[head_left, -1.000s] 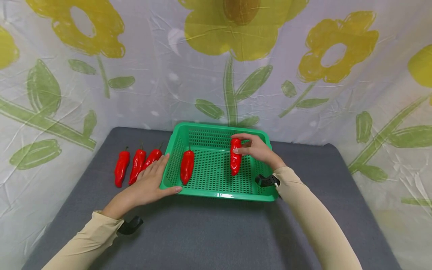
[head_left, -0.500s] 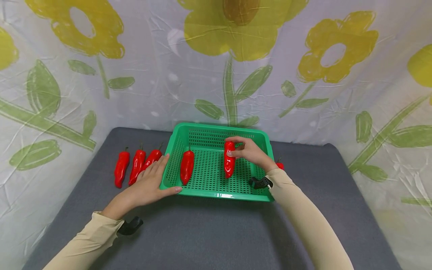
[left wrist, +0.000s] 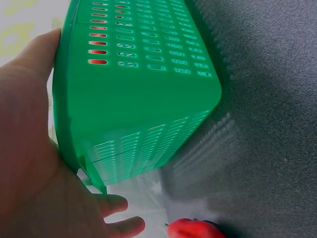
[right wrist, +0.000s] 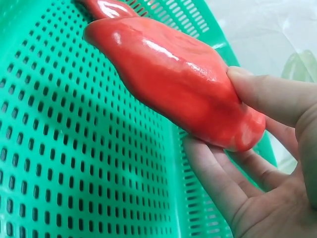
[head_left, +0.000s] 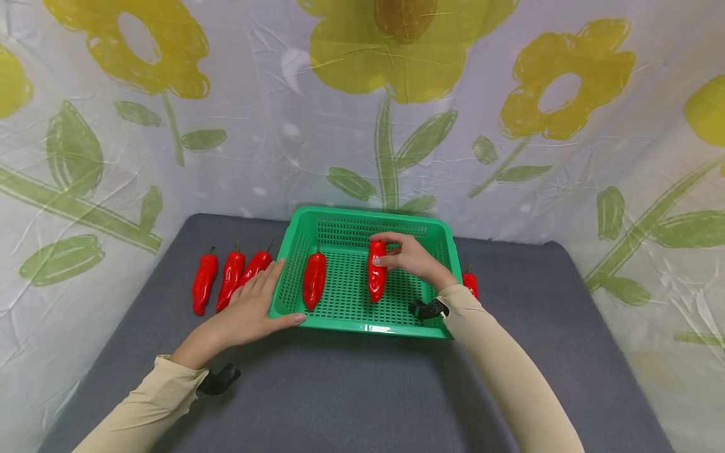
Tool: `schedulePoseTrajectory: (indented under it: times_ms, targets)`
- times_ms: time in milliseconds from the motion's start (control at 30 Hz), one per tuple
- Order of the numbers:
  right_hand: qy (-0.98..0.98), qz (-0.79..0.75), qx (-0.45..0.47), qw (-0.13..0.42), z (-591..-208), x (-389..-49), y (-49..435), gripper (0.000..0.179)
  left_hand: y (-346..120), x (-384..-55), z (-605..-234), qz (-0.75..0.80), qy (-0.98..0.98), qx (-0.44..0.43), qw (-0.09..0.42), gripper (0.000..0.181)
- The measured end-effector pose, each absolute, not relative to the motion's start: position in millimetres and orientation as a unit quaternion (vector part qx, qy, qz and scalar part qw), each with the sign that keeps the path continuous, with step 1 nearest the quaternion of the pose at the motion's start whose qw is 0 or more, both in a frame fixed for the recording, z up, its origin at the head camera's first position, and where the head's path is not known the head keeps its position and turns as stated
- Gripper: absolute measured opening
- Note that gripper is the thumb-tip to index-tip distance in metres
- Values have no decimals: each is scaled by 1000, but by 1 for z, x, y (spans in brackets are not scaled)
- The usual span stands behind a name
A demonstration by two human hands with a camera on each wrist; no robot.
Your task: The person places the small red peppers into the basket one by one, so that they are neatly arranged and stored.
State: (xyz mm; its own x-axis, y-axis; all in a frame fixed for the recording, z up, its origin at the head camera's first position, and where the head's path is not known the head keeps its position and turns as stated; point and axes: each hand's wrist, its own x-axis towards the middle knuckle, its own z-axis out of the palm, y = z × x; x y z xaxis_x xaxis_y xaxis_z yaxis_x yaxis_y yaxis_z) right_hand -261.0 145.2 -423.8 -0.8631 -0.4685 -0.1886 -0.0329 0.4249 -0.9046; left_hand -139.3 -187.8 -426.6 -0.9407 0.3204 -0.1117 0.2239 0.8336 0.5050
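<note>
1. The left hand point(head_left: 249, 305), nearest, touches the green basket's point(head_left: 340, 325) near-left rim, fingers straight and spread, unmoved.
2. The right hand point(head_left: 410, 259) pinches a red pepper point(head_left: 376, 280) between thumb and fingers, above the basket floor. It has just shifted leftward, seemingly bringing its load closer to the lying pepper point(head_left: 314, 282).
3. That shift uncovers more of the outer pepper point(head_left: 469, 283), beyond the right sleeve point(head_left: 510, 371).
4. Behind hangs flowered cloth point(head_left: 243, 182).

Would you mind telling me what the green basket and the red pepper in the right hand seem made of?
Green basket: apparently moulded plastic with a smooth, slightly shiny finish, judging by its regular slots and rim highlight.
Red pepper: glossy, with bright highlights on an uneven surface; possibly real flesh, or a plastic or foam imitation. The look leaves that open.
</note>
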Motion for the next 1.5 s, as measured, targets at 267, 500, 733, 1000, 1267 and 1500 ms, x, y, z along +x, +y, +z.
schedulePoseTrajectory:
  times_ms: [267,500,733,1000,1267,1500]
  targets:
    - [811,-522,-149,218,-431,-261,134,53,-188,-139,-427,252,952,143,98,115]
    - [814,-516,-151,219,-432,-259,121,51,-188,-138,-424,249,953,139,99,116]
    - [814,-515,-152,223,-433,-260,107,52,-188,-138,-423,249,953,138,102,116]
    - [814,-508,-165,226,-438,-262,94,52,-187,-138,-424,253,952,136,103,116]
    - [819,-500,-162,232,-445,-266,84,51,-187,-139,-425,249,953,138,102,116]
    - [811,-509,-152,245,-447,-267,78,52,-187,-138,-423,251,953,136,104,116]
